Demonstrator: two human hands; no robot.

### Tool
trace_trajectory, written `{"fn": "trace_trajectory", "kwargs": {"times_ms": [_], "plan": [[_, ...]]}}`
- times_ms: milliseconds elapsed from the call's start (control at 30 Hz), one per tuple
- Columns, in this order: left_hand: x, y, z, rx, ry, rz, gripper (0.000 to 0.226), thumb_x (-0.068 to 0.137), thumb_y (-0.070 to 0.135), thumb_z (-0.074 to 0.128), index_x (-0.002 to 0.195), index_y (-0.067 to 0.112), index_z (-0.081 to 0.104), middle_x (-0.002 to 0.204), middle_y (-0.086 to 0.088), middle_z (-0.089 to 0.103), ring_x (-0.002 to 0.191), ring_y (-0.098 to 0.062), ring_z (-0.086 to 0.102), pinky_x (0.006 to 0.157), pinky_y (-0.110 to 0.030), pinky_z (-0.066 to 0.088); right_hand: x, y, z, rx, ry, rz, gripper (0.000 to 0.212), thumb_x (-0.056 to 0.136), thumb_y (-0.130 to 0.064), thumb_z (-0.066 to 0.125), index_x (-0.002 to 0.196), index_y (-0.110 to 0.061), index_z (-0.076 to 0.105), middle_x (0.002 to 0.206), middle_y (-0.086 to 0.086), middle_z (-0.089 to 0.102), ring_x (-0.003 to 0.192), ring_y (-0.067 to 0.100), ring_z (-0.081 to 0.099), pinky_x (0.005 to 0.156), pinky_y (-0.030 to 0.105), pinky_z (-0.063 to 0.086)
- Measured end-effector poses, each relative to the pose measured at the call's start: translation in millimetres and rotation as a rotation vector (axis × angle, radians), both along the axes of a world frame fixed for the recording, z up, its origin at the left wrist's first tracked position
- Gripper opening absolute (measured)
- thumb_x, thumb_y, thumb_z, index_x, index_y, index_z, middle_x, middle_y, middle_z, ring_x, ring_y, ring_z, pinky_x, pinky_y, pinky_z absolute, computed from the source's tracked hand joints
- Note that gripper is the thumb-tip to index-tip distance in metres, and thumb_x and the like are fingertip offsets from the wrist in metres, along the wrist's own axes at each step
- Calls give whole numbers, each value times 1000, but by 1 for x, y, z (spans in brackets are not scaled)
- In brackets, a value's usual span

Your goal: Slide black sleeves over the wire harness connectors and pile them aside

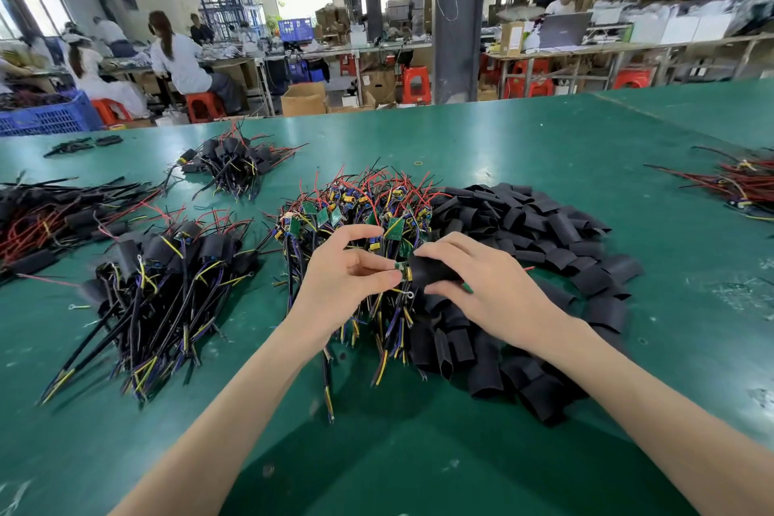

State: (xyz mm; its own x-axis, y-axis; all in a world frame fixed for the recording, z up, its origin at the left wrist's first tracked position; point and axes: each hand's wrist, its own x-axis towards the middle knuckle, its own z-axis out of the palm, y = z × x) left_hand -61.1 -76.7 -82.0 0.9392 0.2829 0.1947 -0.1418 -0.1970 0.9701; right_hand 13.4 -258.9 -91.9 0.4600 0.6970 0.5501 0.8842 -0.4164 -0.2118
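Observation:
My left hand [341, 274] pinches a small green circuit board [403, 271] at the end of a wire harness. My right hand [481, 285] grips a black sleeve [431, 270] that meets the board's end. Both are held above a heap of bare harnesses [360, 205] with green boards and red, yellow and blue wires. A large pile of loose black sleeves [536, 247] lies to the right. A pile of sleeved harnesses [167, 272] lies to the left.
More sleeved harnesses lie at the back [230, 163] and far left [50, 214]. Red-wired harnesses [741, 184] sit at the right edge. The green table [502, 138] stretches away. People sit at benches beyond, with a blue crate [46, 117] at the left.

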Motion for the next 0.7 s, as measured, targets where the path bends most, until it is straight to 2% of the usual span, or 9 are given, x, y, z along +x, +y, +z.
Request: {"fn": "trace_trajectory", "kwargs": {"times_ms": [200, 300, 367, 500, 600, 700], "plan": [[-1, 7, 2, -39, 103, -47, 51, 73, -5, 74, 115, 18, 58, 79, -2, 73, 70, -10, 66, 63, -17, 49, 0, 1, -2, 15, 56, 49, 34, 87, -22, 64, 119, -14, 56, 111, -1, 58, 91, 16, 55, 79, 31, 46], [-1, 11, 5, -88, 168, -157, 44, 77, -8, 68, 113, 17, 60, 81, -1, 69, 74, -13, 63, 70, -24, 52, 1, 2, -4, 38, 66, 83, 32, 88, -20, 64, 118, -13, 55, 109, -1, 58, 86, 9, 49, 76, 22, 38], [-2, 13, 8, -65, 200, -200, 39, 78, -8, 65, 109, 16, 63, 81, -2, 68, 75, -14, 63, 74, -25, 53, 0, 2, -5, 44, 85, 96, 32, 88, -20, 63, 118, -12, 55, 108, 0, 59, 85, 7, 48, 76, 20, 37], [-2, 16, 11, -148, 283, -226, 23, 82, -7, 60, 98, 8, 68, 70, -4, 62, 62, -12, 55, 59, -18, 47, -2, 4, -7, 53, 112, 122, 32, 89, -20, 62, 118, -13, 54, 109, -2, 58, 94, 13, 53, 82, 22, 40], [-1, 19, 14, -185, 322, -226, 13, 85, 0, 60, 91, 8, 69, 72, -6, 63, 65, -16, 55, 60, -20, 45, -3, 4, -6, 69, 120, 133, 31, 89, -21, 62, 118, -14, 54, 108, -4, 58, 88, 4, 49, 79, 15, 37], [-4, 20, 14, -100, 312, -260, 7, 84, 9, 67, 81, 14, 71, 74, -6, 67, 67, -13, 60, 59, -18, 46, -4, 4, -5, 89, 114, 119, 34, 88, -21, 64, 118, -11, 56, 108, -2, 59, 81, 0, 44, 76, 8, 32]]}}
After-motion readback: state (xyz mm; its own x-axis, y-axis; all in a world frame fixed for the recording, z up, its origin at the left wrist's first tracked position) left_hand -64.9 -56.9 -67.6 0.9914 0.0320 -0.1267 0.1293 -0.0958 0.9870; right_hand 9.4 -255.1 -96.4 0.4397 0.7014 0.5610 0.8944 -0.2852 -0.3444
